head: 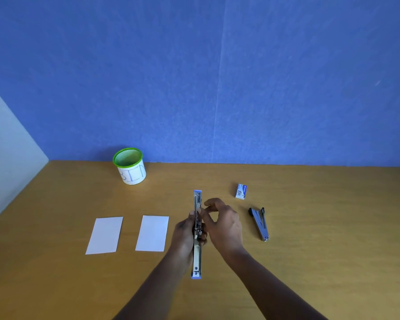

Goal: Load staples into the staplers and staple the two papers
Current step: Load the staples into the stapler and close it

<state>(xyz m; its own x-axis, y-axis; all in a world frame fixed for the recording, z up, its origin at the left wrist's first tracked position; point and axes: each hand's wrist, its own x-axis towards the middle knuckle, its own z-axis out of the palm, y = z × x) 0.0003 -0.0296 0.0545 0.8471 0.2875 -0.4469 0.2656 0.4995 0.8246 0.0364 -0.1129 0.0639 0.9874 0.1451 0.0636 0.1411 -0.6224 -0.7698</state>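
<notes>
A blue-edged metal stapler (197, 255) is swung fully open, lying lengthwise away from me above the table. My left hand (185, 232) grips it round the middle. My right hand (224, 224) is at its right side, thumb and forefinger pinched at the magazine near the far half; whether staples are between them cannot be told. A second, dark stapler (260, 224) lies open on the table to the right. A small staple box (241, 191) lies beyond it. Two white papers (105, 235) (153, 233) lie side by side to the left.
A green-rimmed mesh cup (131, 168) with a white label stands at the back left near the blue wall. The wooden table (333, 227) stretches right of the dark stapler. A pale wall borders the far left.
</notes>
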